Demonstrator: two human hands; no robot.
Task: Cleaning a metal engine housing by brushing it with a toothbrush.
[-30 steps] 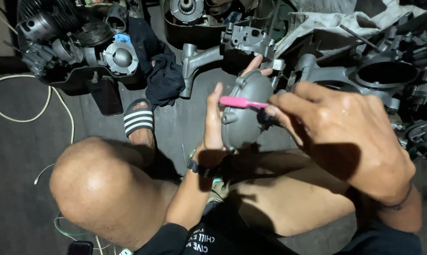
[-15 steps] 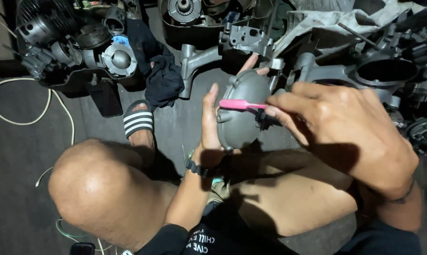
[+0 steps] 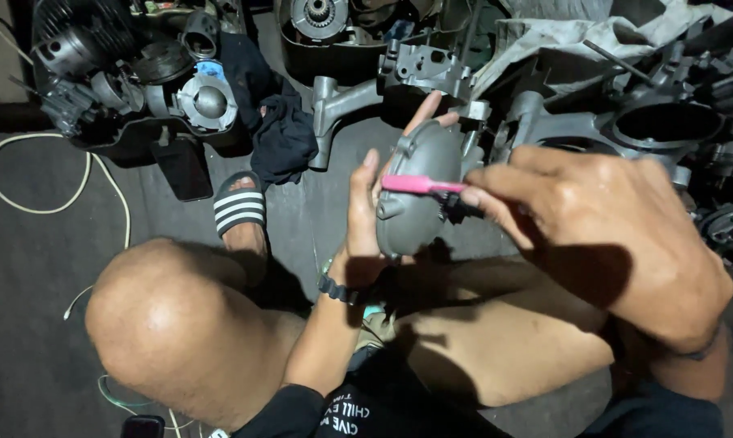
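My left hand (image 3: 365,212) grips a grey metal engine cover (image 3: 419,186), held upright above my lap, thumb on its left edge and fingertips showing over its top. My right hand (image 3: 618,235) pinches a pink-handled brush (image 3: 419,185) that lies across the cover's face, its dark bristle end close to my fingers. A dark band sits on my left wrist. My bare knees fill the lower part of the view.
Engine parts crowd the far side: a finned cylinder and a round casing (image 3: 208,101) at left, crankcase halves (image 3: 666,126) at right. A dark cloth (image 3: 281,138) lies beside my striped sandal (image 3: 238,209). A pale cable (image 3: 26,207) loops over the floor at left.
The pink brush has shifted slightly along the cover's face, and the cover has tilted a little in my left hand. My legs have stayed put.
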